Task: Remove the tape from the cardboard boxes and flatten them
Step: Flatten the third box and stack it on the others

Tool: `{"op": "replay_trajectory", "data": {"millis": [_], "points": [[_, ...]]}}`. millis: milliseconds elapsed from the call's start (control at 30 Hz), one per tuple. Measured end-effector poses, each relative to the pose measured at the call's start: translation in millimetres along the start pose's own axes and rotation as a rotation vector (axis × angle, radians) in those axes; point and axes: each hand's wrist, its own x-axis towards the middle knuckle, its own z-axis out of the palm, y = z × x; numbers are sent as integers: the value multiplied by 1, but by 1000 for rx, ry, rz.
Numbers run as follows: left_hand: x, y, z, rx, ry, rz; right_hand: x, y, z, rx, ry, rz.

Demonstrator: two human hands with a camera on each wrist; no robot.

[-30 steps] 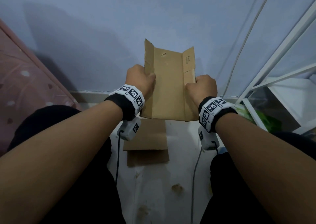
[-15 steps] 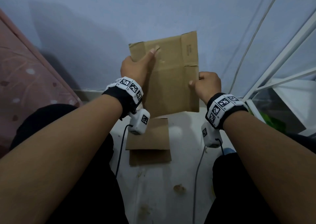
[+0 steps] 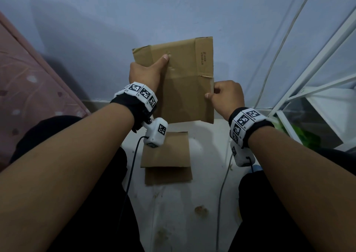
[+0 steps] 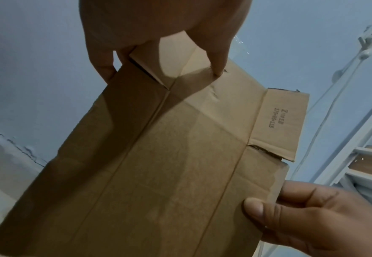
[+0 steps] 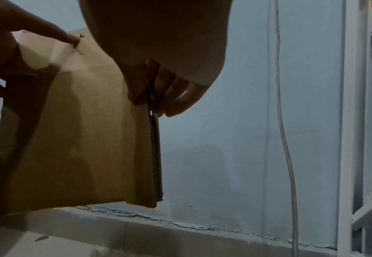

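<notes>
I hold a brown cardboard box (image 3: 183, 86) pressed flat, upright in the air before the blue wall. My left hand (image 3: 148, 71) grips its upper left corner, thumb across the near face (image 4: 215, 69) and fingers behind. My right hand (image 3: 225, 96) pinches the right edge, thumb in front (image 4: 255, 208) and fingers behind (image 5: 158, 97). The right-hand flap (image 4: 279, 125) bears small printed text. A bit of clear tape (image 4: 239, 43) shows past the top edge in the left wrist view.
Two flattened cardboard pieces (image 3: 167, 159) lie stacked on the white floor (image 3: 173, 213) below. A pink mattress (image 3: 28, 90) is at the left. A white metal rack (image 3: 317, 97) stands at the right, with a cable (image 3: 279, 40) hanging down the wall.
The box has gone from half open with flaps standing up to pressed flat. My left hand slid up to the top corner; my right hand shifted to pinch the right edge.
</notes>
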Motion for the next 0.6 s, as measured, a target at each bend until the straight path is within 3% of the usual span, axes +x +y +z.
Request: {"op": "replay_trajectory", "data": {"millis": [167, 233, 333, 400, 500, 600], "points": [[4, 0, -2, -101, -73, 6, -2, -2, -3, -26, -21, 0], [7, 4, -3, -185, -175, -46, -3, 2, -4, 118, -13, 61], [9, 9, -8, -347, -201, -244, -4, 5, -5, 432, -102, 230], [6, 11, -12, -541, -266, -299, -6, 3, -9, 662, -150, 336], [12, 8, -13, -635, -400, -317, -8, 2, -19, 864, -135, 397], [8, 14, -13, -524, -473, -289, -6, 8, -24, 939, -119, 437]]}}
